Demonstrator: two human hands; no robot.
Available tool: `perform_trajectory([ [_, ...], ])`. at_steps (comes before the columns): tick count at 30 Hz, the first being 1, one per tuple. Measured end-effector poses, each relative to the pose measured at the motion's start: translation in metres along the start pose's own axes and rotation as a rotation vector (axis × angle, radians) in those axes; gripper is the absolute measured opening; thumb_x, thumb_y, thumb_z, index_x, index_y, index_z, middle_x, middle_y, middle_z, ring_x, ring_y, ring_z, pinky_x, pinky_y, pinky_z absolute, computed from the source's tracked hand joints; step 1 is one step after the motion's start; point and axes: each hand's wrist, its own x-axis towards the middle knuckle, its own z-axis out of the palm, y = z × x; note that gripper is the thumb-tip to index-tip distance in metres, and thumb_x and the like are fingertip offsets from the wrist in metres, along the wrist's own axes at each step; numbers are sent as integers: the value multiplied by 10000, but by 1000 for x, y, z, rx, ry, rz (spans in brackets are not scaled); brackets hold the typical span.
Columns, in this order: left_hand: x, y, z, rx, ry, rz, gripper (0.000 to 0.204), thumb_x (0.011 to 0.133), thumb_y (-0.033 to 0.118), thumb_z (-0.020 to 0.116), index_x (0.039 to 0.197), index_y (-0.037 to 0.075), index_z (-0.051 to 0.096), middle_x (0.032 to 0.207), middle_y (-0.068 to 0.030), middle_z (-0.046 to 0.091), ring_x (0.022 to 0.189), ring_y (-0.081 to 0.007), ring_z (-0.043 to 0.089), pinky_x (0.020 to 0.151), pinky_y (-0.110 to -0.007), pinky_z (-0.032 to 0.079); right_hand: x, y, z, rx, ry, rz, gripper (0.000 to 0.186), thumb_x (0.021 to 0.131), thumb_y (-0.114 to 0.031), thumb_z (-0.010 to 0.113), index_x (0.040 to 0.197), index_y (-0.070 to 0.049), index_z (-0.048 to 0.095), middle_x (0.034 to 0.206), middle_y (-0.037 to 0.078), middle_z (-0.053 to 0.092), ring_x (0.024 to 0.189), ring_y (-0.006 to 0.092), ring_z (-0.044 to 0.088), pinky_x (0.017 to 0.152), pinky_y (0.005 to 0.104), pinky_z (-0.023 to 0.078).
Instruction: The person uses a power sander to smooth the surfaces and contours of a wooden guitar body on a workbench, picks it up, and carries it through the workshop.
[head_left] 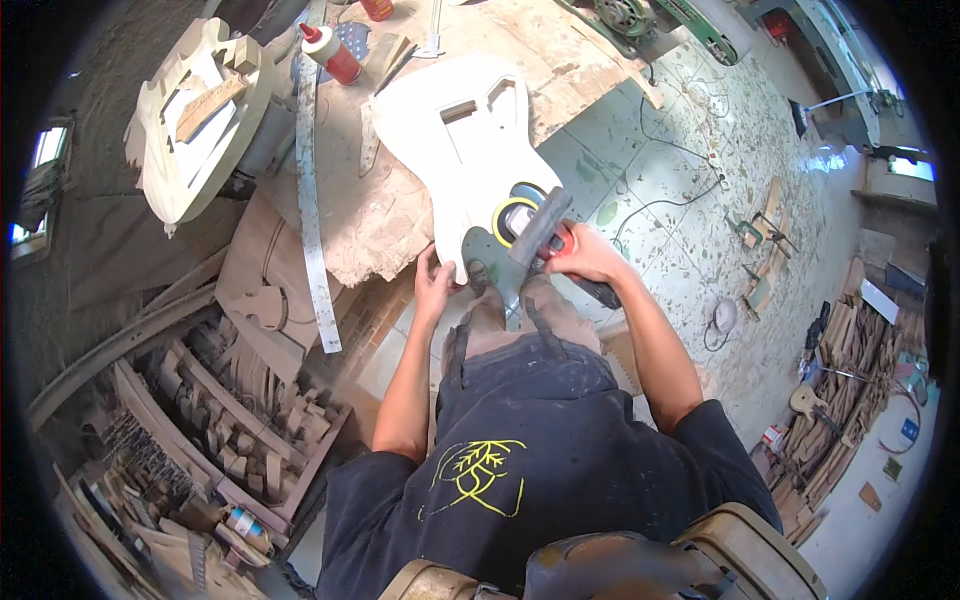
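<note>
A pale wooden guitar body (468, 160), with cut-out cavities on its upper face, lies on the workbench (380, 225) and juts past its near edge. My left hand (436, 285) grips the tip of its near left horn, thumb and fingers closed around the wood. In my right hand (588, 255) is a red and black power sander (537, 232) with a yellow-rimmed round disc. The disc sits at the curved edge near the right horn; whether it touches the wood I cannot tell. My right fingers are partly hidden behind the tool.
A long metal ruler (308, 190) and a red-capped glue bottle (332, 55) lie left of the guitar body. Another cut wooden body (205, 120) stands far left. Wood offcuts (240, 440) fill a lower-left rack. A cable (665, 205) and clamps (765, 240) lie on the floor to the right.
</note>
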Motion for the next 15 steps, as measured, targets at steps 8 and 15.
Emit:
perform_trajectory([
  [8, 1, -6, -2, -24, 6, 20, 619, 1018, 167, 619, 1561, 112, 328, 1091, -185, 694, 877, -260, 730, 777, -437, 650, 9, 4, -3, -100, -12, 22, 656, 596, -414, 854, 1039, 37, 679, 816, 147, 725, 729, 259, 720, 718, 385, 572],
  [15, 0, -4, -1, -44, 4, 20, 618, 1019, 172, 625, 1560, 113, 332, 1089, -176, 696, 886, -244, 720, 776, -427, 650, 0, -3, -4, -106, -69, 42, 687, 589, -396, 861, 1081, 44, 668, 864, 172, 734, 795, 282, 735, 756, 389, 572],
])
